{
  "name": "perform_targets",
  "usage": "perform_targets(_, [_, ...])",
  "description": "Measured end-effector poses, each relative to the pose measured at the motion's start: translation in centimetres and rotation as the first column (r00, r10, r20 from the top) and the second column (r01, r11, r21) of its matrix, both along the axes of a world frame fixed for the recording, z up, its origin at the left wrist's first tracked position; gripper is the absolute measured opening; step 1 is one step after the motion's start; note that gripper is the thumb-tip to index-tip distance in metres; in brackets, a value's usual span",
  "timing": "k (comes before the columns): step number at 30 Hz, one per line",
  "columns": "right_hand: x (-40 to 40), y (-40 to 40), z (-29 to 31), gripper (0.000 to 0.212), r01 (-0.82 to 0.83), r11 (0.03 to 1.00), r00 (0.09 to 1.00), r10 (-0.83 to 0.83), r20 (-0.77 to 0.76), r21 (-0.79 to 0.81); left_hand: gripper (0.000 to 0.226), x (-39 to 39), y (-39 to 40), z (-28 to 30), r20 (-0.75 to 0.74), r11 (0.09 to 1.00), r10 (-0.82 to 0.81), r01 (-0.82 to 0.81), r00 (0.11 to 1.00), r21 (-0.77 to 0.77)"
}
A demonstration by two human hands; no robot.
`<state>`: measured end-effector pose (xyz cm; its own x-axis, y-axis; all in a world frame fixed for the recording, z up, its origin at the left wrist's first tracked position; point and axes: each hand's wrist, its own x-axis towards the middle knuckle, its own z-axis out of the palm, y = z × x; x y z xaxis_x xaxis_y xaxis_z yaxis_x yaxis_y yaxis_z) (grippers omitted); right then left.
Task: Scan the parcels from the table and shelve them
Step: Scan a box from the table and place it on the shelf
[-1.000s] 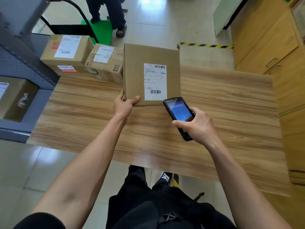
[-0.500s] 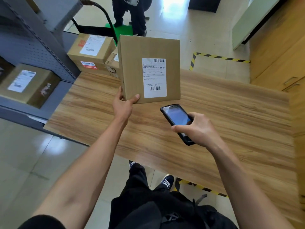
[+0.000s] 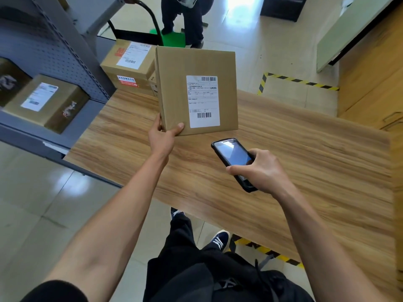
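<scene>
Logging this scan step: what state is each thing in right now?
Held parcel: off the table, label facing the camera.
Left hand: grips the parcel's lower corner.
Scanner: screen lit, tilted toward the parcel.
Right hand: holds the scanner.
Table parcel: on the table's far corner, label up.
Shelf parcel: shelved, label up.

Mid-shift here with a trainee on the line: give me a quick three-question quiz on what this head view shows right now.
1. True or false: the left hand grips the flat parcel by its lower corner, label toward the camera.
2. What does the right hand hold? A) tape roll B) handheld scanner C) marker
3. Fill in: a labelled box already sits on the grey ____ at the left.

Key: 1 true; 2 B; 3 shelf. Another labelled parcel waits at the far end of the wooden table.
</scene>
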<state>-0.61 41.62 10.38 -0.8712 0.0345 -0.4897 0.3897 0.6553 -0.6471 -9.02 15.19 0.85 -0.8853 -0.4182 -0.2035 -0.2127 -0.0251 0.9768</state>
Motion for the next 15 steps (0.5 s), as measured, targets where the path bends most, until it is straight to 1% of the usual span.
perform_targets(4, [0.1,-0.2,0.0,0.045,0.000,1.000,1.000,0.001,-0.030,0.005,0.060,0.3,-0.2,-0.1,0.000,1.000,0.009,-0.009,1.000,0.022])
perform_targets(9, [0.0,-0.8,-0.4,0.042,-0.011,0.999,0.995,0.007,-0.099,-0.031,0.069,1.3,-1.1,-0.2,0.059,0.994,0.060,-0.065,0.996,0.086])
perform_targets(12, [-0.2,-1.9,-0.7,0.039,-0.034,0.997,0.992,0.026,-0.120,-0.063,0.066,2.4,-2.3,-0.4,0.109,0.986,0.106,-0.118,0.988,0.117])
perform_targets(15, [-0.2,-3.9,-0.8,0.037,-0.067,0.994,0.986,0.052,-0.161,-0.088,0.057,3.7,-4.6,-0.6,0.160,0.976,0.154,-0.175,0.975,0.128])
